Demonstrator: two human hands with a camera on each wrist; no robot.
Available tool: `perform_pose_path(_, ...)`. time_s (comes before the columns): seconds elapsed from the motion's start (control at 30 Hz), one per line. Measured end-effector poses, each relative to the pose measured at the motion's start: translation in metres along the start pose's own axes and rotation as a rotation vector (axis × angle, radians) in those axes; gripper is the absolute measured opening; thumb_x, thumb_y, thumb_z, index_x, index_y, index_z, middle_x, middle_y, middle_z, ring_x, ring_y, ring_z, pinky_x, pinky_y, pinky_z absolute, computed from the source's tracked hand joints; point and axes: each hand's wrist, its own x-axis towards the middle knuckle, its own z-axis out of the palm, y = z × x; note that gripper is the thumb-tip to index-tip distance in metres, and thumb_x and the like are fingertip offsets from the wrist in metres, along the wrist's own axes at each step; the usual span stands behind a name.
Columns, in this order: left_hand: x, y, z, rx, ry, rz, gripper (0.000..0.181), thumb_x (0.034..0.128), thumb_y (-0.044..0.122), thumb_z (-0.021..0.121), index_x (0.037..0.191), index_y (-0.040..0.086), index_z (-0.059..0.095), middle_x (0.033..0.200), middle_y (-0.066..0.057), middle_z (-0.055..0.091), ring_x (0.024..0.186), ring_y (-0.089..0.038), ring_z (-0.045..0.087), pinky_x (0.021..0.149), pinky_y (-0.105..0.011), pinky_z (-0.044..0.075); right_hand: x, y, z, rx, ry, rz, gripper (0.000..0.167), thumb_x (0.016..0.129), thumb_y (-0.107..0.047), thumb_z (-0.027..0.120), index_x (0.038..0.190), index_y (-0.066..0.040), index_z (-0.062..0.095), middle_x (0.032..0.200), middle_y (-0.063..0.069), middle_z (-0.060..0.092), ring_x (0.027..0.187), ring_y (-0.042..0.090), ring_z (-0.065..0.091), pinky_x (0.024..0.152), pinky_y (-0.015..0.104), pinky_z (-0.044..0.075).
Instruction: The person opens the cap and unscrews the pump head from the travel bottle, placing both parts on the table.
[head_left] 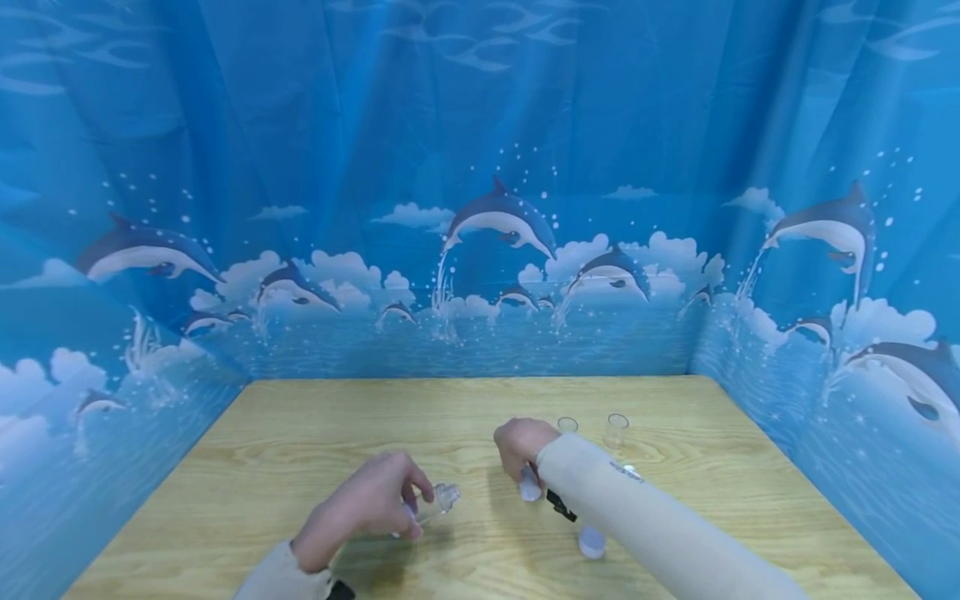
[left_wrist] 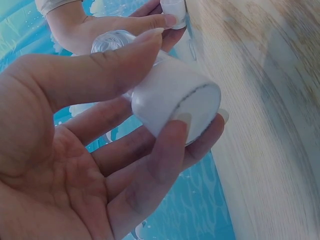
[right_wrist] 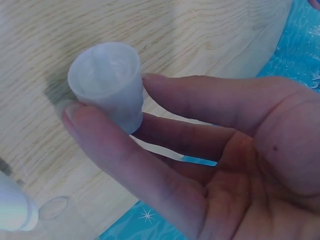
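My left hand (head_left: 378, 497) holds a small bottle (head_left: 442, 501) between thumb and fingers, tilted sideways above the table. In the left wrist view the bottle (left_wrist: 167, 95) shows a white lower body and a flat white base, with a clear neck partly behind the thumb. My right hand (head_left: 522, 446) pinches a small white cup (right_wrist: 107, 85), its round mouth facing the camera in the right wrist view. From the head view this cup (head_left: 529, 485) hangs just below the right fingers. The two hands are apart, and the cup does not touch the bottle.
Two clear glass vessels (head_left: 617, 429) stand behind the right forearm. A white round-topped container (head_left: 591, 542) is in front of that forearm, and a small white item (head_left: 632, 472) is partly hidden by the sleeve. Blue dolphin-print curtains (head_left: 480, 333) enclose the wooden table (head_left: 337, 417).
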Motion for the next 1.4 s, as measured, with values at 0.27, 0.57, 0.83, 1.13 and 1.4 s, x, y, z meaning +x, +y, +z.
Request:
perform_pose_path(0.27, -0.0007, 0.0003, 0.0001, -0.002, 0.001, -0.002, 0.039, 0.0629, -0.002, 0.09, 0.098, 0.012, 0.08, 0.08, 0.001, 0.073, 0.073, -0.014, 0.064, 0.069, -0.038, 0.055, -0.002, -0.002, 0.0013, -0.033, 0.012, 0.024, 0.031, 0.088, 0.007, 0.066, 0.118, -0.003, 0.067, 0.087, 0.02, 0.067, 0.065, 0.027, 0.069, 0.055, 0.029, 0.06)
perform_pose_path(0.57, 0.0004, -0.0001, -0.0006, 0.005, 0.0, 0.003, 0.038, 0.0633, -0.001, 0.091, 0.097, 0.013, 0.08, 0.081, 0.001, 0.073, 0.074, -0.014, 0.064, 0.07, -0.038, 0.056, -0.0018, -0.0012, 0.002, -0.022, 0.01, 0.017, 0.021, 0.088, 0.007, 0.065, 0.107, -0.002, 0.068, 0.087, 0.019, 0.067, 0.064, 0.027, 0.069, 0.055, 0.03, 0.061)
perform_pose_path(0.83, -0.0003, 0.0, 0.0001, 0.011, 0.009, 0.009, 0.038, 0.0631, -0.001, 0.09, 0.097, 0.013, 0.08, 0.08, 0.002, 0.073, 0.073, -0.013, 0.064, 0.07, -0.037, 0.056, 0.002, -0.0013, 0.0031, -0.025, 0.017, 0.013, 0.024, 0.088, 0.008, 0.064, 0.11, 0.0, 0.068, 0.084, 0.02, 0.067, 0.062, 0.026, 0.071, 0.052, 0.027, 0.058)
perform_pose_path(1.13, -0.0006, 0.0, 0.0006, 0.007, 0.015, 0.014, 0.039, 0.0623, -0.002, 0.09, 0.098, 0.012, 0.08, 0.08, 0.002, 0.073, 0.073, -0.013, 0.064, 0.069, -0.037, 0.055, 0.0055, -0.0025, 0.006, -0.061, 0.06, 0.002, 0.026, 0.091, 0.004, 0.064, 0.115, -0.003, 0.066, 0.089, 0.02, 0.067, 0.057, 0.023, 0.068, 0.049, 0.027, 0.056)
perform_pose_path(1.4, 0.0002, -0.0007, 0.0003, -0.002, 0.005, 0.011, 0.039, 0.0627, -0.002, 0.09, 0.098, 0.012, 0.08, 0.081, 0.001, 0.074, 0.073, -0.014, 0.064, 0.068, -0.036, 0.056, 0.0009, 0.0001, 0.0066, -0.136, 0.121, -0.051, 0.018, 0.091, -0.001, 0.064, 0.108, -0.007, 0.07, 0.092, 0.008, 0.067, 0.07, 0.018, 0.057, 0.059, 0.029, 0.049)
